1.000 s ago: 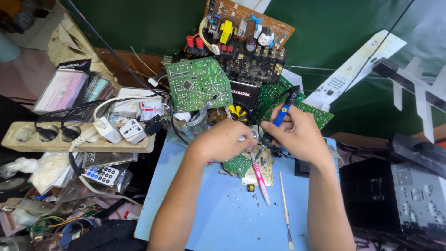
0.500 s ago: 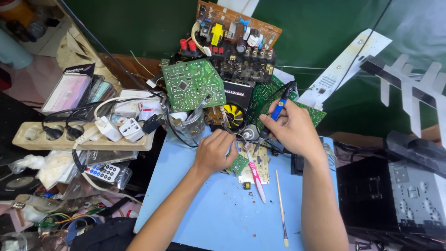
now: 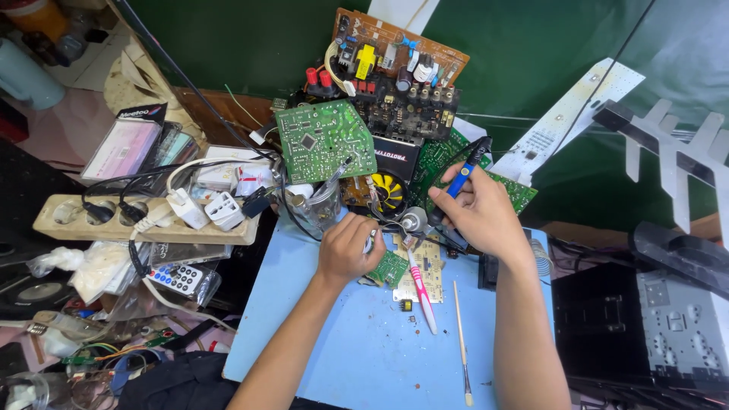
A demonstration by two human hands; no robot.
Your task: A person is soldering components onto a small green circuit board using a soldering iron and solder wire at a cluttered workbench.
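Two hands are seen over a blue mat (image 3: 364,342): the right hand (image 3: 478,216) is clamped on a blue-handled soldering iron (image 3: 462,178), the left hand (image 3: 348,249) curled (contents unclear) beside a small circuit board (image 3: 419,267).

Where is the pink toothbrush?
In the head view, the pink toothbrush lies on the blue mat, just right of the left hand and below the right hand, with a thin paintbrush lying to its right.
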